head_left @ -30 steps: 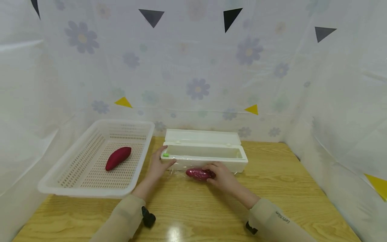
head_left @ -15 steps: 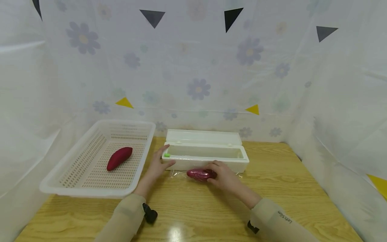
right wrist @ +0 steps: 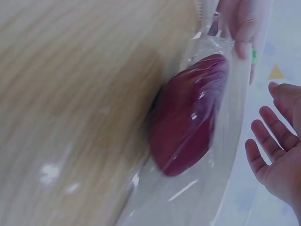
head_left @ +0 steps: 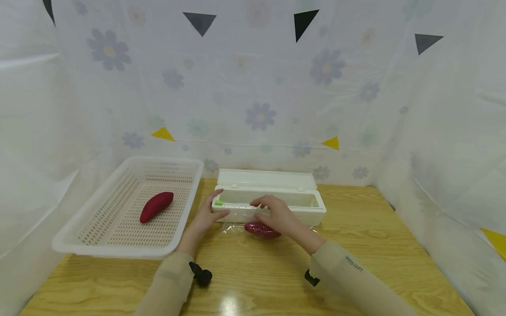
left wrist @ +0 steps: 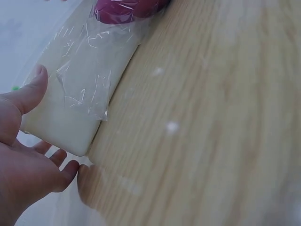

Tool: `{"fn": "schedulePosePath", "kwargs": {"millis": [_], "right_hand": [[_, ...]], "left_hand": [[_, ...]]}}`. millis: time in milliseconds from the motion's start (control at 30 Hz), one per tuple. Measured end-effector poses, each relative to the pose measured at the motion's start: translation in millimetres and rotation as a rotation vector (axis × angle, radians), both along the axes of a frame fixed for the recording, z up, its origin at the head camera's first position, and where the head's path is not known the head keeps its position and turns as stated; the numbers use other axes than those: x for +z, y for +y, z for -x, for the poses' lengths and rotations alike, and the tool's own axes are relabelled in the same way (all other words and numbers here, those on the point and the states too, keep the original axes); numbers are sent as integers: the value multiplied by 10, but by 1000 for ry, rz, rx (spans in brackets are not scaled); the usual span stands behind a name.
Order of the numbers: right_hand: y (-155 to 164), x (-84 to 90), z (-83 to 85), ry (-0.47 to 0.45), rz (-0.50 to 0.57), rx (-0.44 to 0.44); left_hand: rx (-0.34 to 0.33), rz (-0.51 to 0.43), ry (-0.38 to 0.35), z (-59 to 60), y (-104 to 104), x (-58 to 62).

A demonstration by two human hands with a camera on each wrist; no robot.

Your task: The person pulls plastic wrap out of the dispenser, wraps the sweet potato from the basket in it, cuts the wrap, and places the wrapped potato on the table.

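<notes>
A white cling film dispenser [head_left: 235, 215], its lid [head_left: 265, 177] raised, stands on the table. A green slider [head_left: 218, 202] sits at its left end. My left hand [head_left: 204, 218] holds that end, thumb at the front and fingers around the side. Clear film [left wrist: 87, 87] hangs down the dispenser's front. Against the front lies a purple-red sweet potato [right wrist: 190, 117] covered in film. Over the sweet potato hovers my right hand [head_left: 280, 216], its fingers parted and reaching toward the dispenser's front edge, with nothing gripped. In the right wrist view those fingers are apart from the sweet potato.
To the left is a white perforated basket [head_left: 118, 251] with another sweet potato [head_left: 157, 207] in it. A patterned curtain [head_left: 257, 87] hangs behind and along both sides. The wooden table [head_left: 356, 237] extends to the right and in front.
My right hand has let go of the wrapped sweet potato and moved up and left, toward the dispenser's front edge. My left hand keeps its place on the dispenser.
</notes>
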State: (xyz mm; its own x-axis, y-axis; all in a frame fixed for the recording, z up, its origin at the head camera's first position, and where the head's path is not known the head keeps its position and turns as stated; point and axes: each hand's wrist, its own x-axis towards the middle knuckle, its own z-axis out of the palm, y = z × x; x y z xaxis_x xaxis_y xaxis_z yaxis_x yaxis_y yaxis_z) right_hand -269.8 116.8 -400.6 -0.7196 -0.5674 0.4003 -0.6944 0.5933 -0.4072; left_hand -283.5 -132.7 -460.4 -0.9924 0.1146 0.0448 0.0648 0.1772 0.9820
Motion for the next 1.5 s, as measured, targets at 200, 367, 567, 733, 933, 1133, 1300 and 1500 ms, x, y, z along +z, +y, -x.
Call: {"fn": "schedulePosePath", "kwargs": {"millis": [200, 367, 567, 733, 933, 1133, 1300, 1500], "right_hand": [[-299, 73, 172, -116, 62, 11], [-497, 81, 296, -288, 125, -2], [-690, 48, 431, -389, 168, -25], [-780, 2, 510, -453, 173, -48], [-864, -14, 561, -473, 152, -50], [-916, -36, 594, -435, 107, -44], [-935, -29, 592, -422, 121, -35], [-942, -47, 600, -443, 170, -41]], "left_hand": [[23, -30, 35, -20, 31, 5], [30, -13, 43, -32, 34, -13], [36, -3, 54, -14, 13, -61], [42, 8, 68, -20, 16, -59], [36, -24, 43, -75, 26, 13], [47, -12, 59, -28, 20, -49], [35, -30, 40, -56, 35, 18], [10, -81, 3, -125, 29, 155]]}}
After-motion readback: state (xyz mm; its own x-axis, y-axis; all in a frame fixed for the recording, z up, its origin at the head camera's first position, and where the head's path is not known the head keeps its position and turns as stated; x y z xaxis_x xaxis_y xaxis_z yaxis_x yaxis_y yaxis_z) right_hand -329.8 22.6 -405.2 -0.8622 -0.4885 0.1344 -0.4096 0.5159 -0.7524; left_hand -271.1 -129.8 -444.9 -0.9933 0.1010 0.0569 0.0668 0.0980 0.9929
